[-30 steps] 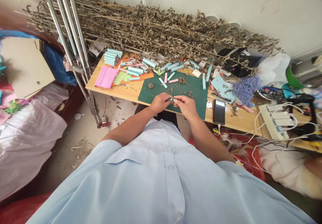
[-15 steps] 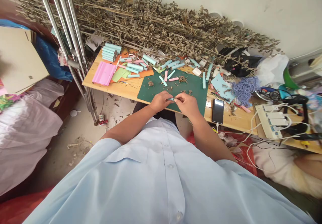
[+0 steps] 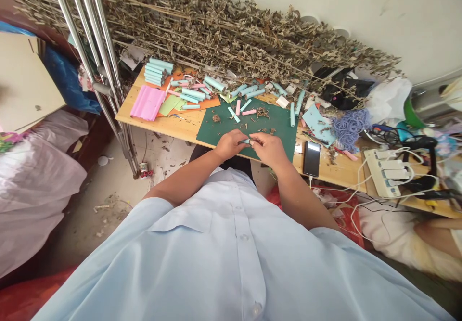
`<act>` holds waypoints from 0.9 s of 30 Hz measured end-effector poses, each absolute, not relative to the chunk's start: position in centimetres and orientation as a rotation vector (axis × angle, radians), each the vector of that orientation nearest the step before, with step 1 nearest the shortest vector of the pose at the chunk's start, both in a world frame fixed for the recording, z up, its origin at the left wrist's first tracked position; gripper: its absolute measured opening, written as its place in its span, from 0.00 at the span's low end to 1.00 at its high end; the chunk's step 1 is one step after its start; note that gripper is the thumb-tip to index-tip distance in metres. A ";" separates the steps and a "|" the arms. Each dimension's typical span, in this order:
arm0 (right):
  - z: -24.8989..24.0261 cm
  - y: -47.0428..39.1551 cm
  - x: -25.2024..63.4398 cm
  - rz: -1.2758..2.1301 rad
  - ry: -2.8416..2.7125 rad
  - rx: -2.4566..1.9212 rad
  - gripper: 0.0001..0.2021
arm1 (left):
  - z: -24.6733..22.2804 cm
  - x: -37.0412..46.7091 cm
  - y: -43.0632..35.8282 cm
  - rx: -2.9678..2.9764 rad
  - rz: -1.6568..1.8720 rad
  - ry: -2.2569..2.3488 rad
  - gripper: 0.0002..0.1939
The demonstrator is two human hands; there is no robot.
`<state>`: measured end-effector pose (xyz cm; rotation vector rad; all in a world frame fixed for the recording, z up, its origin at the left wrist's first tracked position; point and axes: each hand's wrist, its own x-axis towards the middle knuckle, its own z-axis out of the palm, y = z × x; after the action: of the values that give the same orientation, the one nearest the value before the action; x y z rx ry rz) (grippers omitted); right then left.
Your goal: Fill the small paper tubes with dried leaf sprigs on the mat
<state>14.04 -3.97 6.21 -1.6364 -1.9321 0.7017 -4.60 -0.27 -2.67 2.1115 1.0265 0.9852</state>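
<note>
Between my two hands is a small light-blue paper roll [image 3: 246, 141], mostly covered by my fingers. My left hand [image 3: 231, 145] is closed on its left end. At the other end, the fingertips of my right hand [image 3: 267, 147] pinch it, with a dark bit that looks like dried leaf showing there. Both hands are over the front edge of a dark green mat [image 3: 212, 127]. Beyond them on the mat lie short blue and pink rolls [image 3: 249, 112], a brown clump [image 3: 216, 118] and crumbled dried leaves [image 3: 262, 112].
Dried leafy stalks [image 3: 216, 27] stretch along the back. Stacked blue rolls [image 3: 158, 72] and a pink sheet [image 3: 147, 102] lie at left, near metal crutches [image 3: 103, 70]. To the right are a phone [image 3: 311, 158], purple string [image 3: 350, 127] and a power strip [image 3: 384, 173] with cables.
The view has shifted slightly. My hands stay at nearly the same spot, with small finger movements on the blue paper roll.
</note>
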 end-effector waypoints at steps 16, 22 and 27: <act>7.3 -3.9 12.9 0.729 -1.858 -1.727 0.06 | -2.5 -4.8 -0.2 2.015 1.030 0.973 0.11; 7.4 -3.4 12.8 0.704 -1.926 -1.661 0.07 | -2.4 -4.8 0.0 1.956 1.041 0.989 0.11; 7.7 -2.7 12.8 0.637 -2.032 -1.639 0.08 | -2.4 -4.8 0.1 1.954 1.058 0.982 0.14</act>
<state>12.76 -2.72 7.67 -1.6393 -2.0325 0.6371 -4.80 0.06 -2.40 1.9541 0.9819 1.0577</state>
